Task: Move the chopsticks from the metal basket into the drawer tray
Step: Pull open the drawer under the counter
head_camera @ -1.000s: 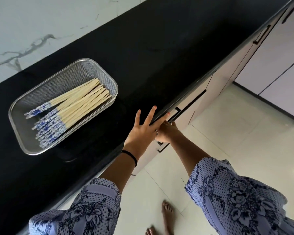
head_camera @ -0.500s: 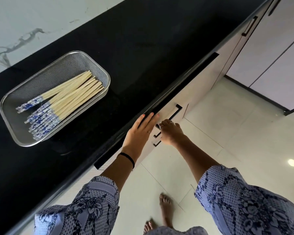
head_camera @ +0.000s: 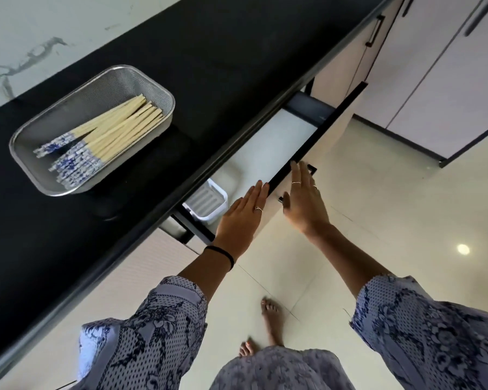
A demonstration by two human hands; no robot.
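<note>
Several wooden chopsticks [head_camera: 107,136] with blue-and-white patterned ends lie in a metal mesh basket [head_camera: 150,88] on the black countertop [head_camera: 237,66]. Below the counter edge the drawer [head_camera: 319,142] stands partly pulled out, showing a pale liner. A white ribbed tray [head_camera: 206,202] sits at the drawer's left end, half hidden under the counter. My left hand [head_camera: 241,220] is flat and open over the drawer's front edge, holding nothing. My right hand [head_camera: 303,201] rests open against the drawer front near its black handle.
A white marble wall [head_camera: 40,32] backs the counter. More pale cabinet doors [head_camera: 434,80] with black handles stand to the right. The floor is cream tile, and my bare feet [head_camera: 268,330] stand on it below the drawer.
The drawer has slid out from shut to partly open, exposing the liner and white tray. My right hand has let go of the handle and both hands now lie flat and open.
</note>
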